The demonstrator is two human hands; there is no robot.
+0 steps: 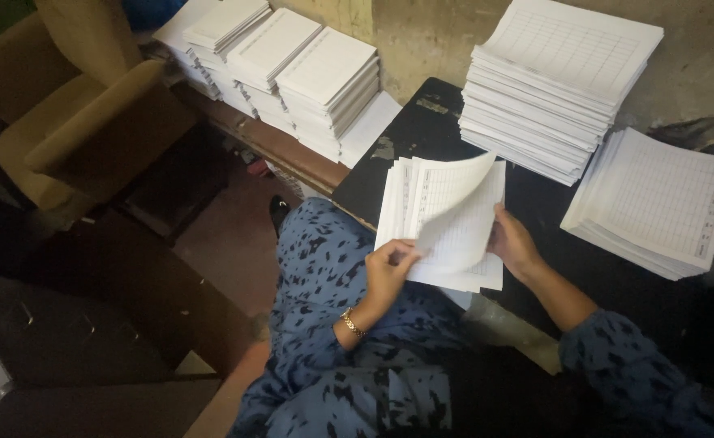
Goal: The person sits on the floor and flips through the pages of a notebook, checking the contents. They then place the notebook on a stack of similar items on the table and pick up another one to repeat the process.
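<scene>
Here, left hand [387,272] under curled sheet [458,212].

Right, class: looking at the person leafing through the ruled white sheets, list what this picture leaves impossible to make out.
- Head view: the print on the small stack of ruled white sheets is too small and blurred.
- The left hand has fingertips hidden behind the lifted curling sheet.
- The tall pile of ruled white pads is cut off by the top edge.
</scene>
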